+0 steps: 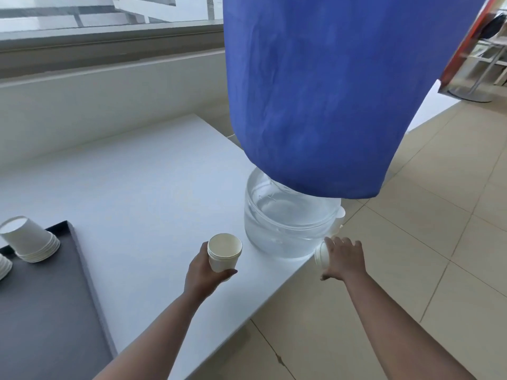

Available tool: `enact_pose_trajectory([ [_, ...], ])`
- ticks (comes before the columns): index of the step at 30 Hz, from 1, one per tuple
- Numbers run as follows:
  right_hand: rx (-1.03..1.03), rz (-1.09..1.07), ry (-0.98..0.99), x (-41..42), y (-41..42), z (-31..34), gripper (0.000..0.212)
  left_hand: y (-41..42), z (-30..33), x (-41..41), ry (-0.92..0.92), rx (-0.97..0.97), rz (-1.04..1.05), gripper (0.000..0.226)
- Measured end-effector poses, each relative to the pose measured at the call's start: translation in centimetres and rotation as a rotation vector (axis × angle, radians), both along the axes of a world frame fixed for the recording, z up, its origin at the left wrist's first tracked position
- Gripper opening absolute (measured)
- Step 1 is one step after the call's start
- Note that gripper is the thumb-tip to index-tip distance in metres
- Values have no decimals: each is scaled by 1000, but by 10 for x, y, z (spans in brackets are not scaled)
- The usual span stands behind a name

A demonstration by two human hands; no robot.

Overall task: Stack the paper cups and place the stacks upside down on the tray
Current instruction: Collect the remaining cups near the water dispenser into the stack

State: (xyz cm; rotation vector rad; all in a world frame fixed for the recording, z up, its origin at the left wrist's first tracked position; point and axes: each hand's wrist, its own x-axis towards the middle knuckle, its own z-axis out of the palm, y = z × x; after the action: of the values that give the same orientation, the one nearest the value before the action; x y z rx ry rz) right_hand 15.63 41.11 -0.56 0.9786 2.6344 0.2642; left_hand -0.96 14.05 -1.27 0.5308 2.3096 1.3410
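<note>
Now we are still gathering: our left hand [204, 272] grips a short stack of paper cups [224, 252], mouths up, fingers and thumb wrapped round its lower half, held just above the white table [131, 182]. Off to the right of that hand, our right hand [341, 257] reaches to the table's edge, where one more cup [321, 253] lies on its side, rim toward us. The fingers are spread over the far side of it; they seem to be touching it, but we cannot tell whether they have closed round it yet.

Just beyond both hands stands the clear base of a water dispenser [290, 223], with a blue-covered bottle [315, 91] above it. The loose cup sits hard against that base.

Well off to the left of our left hand is the dark tray [82, 270], already carrying an upside-down stack [30, 239], tilted a little, and part of another stack [5, 266] at the frame's edge.

We judge the step in hand to be collecting the stray cup. Next we need a firm hold on it, then to turn it mouth-up and drop it into the stack in our left hand. After that the stack must be flipped and carried left to the tray. So near the edge, a nudge could send the cup to the floor.
</note>
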Motion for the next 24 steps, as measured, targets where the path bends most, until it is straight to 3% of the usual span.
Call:
enact_pose_trajectory([
  [9,37,35,116,-5,9,-11,54,6,-4,14,-16,-21,58,74],
  [14,16,33,129,-3,13,-11,57,11,-2,20,3,-40,43,74],
  [20,-68,-20,100,-5,15,-8,85,17,-3,24,-8,-59,35,68],
  [24,-71,-87,111,-14,8,-3,75,21,-5,28,9,-70,28,64],
])
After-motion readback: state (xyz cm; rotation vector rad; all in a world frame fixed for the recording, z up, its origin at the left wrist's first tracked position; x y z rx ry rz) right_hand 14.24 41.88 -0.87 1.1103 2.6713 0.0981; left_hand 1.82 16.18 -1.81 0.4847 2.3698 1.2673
